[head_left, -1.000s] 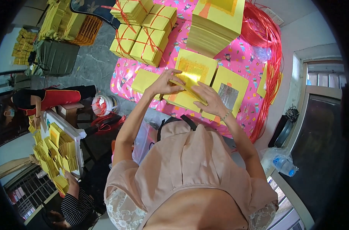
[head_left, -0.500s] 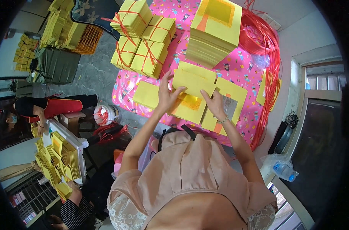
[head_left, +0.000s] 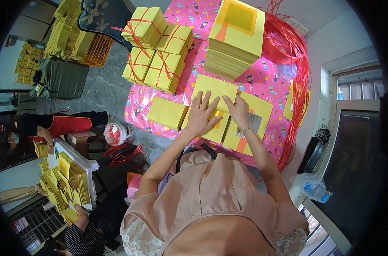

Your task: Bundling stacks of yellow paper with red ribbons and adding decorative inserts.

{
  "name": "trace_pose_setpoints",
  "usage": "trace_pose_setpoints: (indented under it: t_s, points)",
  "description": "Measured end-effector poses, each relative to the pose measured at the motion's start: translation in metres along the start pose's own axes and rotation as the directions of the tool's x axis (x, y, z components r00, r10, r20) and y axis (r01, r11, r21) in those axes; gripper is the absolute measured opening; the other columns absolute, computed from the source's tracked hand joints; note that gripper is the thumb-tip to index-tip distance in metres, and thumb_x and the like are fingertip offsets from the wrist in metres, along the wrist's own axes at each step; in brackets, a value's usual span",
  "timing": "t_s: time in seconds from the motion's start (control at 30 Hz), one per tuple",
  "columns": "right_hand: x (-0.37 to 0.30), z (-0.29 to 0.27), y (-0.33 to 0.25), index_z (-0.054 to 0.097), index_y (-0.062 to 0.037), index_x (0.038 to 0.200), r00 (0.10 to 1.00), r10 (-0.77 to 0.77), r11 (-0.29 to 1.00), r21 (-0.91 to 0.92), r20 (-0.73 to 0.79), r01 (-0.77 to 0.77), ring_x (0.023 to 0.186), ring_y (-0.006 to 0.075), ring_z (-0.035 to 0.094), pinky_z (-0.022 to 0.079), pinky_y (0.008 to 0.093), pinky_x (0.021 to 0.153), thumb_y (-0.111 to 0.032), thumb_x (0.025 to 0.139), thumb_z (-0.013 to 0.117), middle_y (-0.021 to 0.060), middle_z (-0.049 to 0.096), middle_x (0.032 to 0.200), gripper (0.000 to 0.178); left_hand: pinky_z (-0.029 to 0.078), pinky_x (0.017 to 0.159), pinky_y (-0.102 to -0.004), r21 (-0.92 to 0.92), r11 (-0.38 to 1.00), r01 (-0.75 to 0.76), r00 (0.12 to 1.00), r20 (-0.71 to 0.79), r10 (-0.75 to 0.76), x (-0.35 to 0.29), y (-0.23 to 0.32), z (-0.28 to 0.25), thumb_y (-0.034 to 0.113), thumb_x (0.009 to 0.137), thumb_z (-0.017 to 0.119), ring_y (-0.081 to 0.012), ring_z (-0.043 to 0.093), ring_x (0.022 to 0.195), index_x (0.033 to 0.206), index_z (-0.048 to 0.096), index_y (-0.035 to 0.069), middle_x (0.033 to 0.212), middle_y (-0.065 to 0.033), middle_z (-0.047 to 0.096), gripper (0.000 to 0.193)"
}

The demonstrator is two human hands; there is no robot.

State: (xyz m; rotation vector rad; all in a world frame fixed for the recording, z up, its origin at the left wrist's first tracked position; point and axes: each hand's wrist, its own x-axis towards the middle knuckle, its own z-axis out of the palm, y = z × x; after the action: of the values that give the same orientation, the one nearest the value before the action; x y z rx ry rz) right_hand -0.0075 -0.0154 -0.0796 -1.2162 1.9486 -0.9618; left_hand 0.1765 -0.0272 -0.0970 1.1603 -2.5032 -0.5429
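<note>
A yellow paper sheet [head_left: 217,85], its upper part folded over, lies on a small yellow stack in front of me. My left hand [head_left: 202,113] is spread flat on it, fingers pointing away. At its right edge, my right hand [head_left: 238,112] has the thumb on top and the fingers closed around the edge. Below my hands, part of an orange and gold patch shows. Right of this lies another yellow stack [head_left: 262,106] with a silver patch and an orange stripe, partly under my right wrist. To the left is a small plain yellow stack [head_left: 166,112].
A tall yellow paper stack [head_left: 232,55] stands at the back of the pink patterned table [head_left: 189,91]. Bundles tied with red string [head_left: 162,70] sit at back left. Red string [head_left: 302,77] hangs along the right side. Two people work at a white table [head_left: 91,179] further left.
My left hand has moved from holding the sheet's left edge to lying flat on it. The raised fold now lies lower. My right hand stays at the right edge.
</note>
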Motion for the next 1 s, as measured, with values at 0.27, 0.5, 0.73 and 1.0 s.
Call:
trace_pose_setpoints:
  t_s: [0.27, 0.5, 0.73, 1.0]
  points:
    - [0.003, -0.002, -0.003, 0.067, 0.0003, 0.105, 0.999, 0.044, 0.999, -0.026, 0.001, -0.044, 0.082, 0.0282, 0.07, 0.052, 0.0372, 0.072, -0.029, 0.089, 0.069, 0.0164, 0.072, 0.091, 0.034, 0.017, 0.115, -0.0594, 0.004, 1.0, -0.001, 1.0, -0.017, 0.001, 0.001, -0.003, 0.005, 0.051, 0.091, 0.056, -0.0464, 0.02, 0.143, 0.153, 0.032, 0.021, 0.158, -0.0214, 0.021, 0.073]
    - [0.003, 0.006, 0.008, 0.066, 0.0, 0.105, 0.997, -0.03, 1.0, -0.006, -0.064, 0.03, 0.084, 0.032, 0.069, 0.051, 0.0393, 0.073, -0.028, 0.089, 0.067, 0.018, 0.071, 0.092, 0.032, 0.018, 0.114, -0.0591, 0.007, 0.999, 0.039, 0.998, 0.047, -0.04, -0.004, 0.004, -0.001, 0.052, 0.09, 0.057, -0.0454, 0.022, 0.142, 0.151, 0.035, 0.02, 0.157, -0.0241, 0.021, 0.072]
    - [0.004, 0.013, 0.017, 0.066, -0.0004, 0.104, 0.99, -0.074, 0.997, 0.03, -0.116, 0.078, 0.086, 0.034, 0.068, 0.05, 0.0408, 0.073, -0.028, 0.089, 0.066, 0.0186, 0.07, 0.091, 0.031, 0.019, 0.115, -0.0584, -0.024, 0.999, -0.025, 1.0, 0.013, 0.026, -0.006, -0.002, 0.004, 0.05, 0.089, 0.059, -0.0462, 0.02, 0.143, 0.149, 0.038, 0.019, 0.156, -0.0261, 0.02, 0.071]
    - [0.004, 0.013, 0.017, 0.066, -0.0008, 0.103, 0.993, -0.06, 0.998, -0.023, -0.102, 0.058, 0.083, 0.0364, 0.067, 0.05, 0.0426, 0.071, -0.03, 0.089, 0.067, 0.0193, 0.069, 0.089, 0.033, 0.021, 0.114, -0.0585, -0.009, 0.999, -0.032, 0.999, -0.002, 0.032, -0.008, 0.0, 0.003, 0.049, 0.089, 0.059, -0.0448, 0.028, 0.139, 0.149, 0.039, 0.018, 0.143, -0.0235, 0.038, 0.071]
